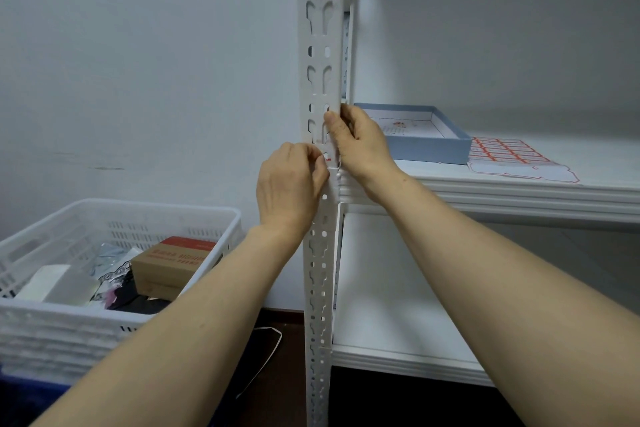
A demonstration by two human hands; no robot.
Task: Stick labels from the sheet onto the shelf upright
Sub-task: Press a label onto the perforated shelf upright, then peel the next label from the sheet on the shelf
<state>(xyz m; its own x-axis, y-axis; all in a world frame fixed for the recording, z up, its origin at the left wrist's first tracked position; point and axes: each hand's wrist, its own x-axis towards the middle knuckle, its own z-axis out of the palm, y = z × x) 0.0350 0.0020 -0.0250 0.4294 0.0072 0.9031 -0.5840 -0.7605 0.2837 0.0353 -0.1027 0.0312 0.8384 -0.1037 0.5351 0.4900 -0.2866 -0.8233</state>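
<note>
While the right hand (pixel 360 146) grips the upright (pixel 319 55), the left hand (pixel 291 184) pinches a label (pixel 328 158) against it; the sheet (pixel 512 154) lies far right

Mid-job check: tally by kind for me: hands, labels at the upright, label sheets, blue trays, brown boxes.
Hands: 2, left hand and right hand, on the shelf upright
Labels at the upright: 1, label
Label sheets: 1, label sheet
Blue trays: 1, blue tray
Brown boxes: 1, brown box
Total: 6
</note>
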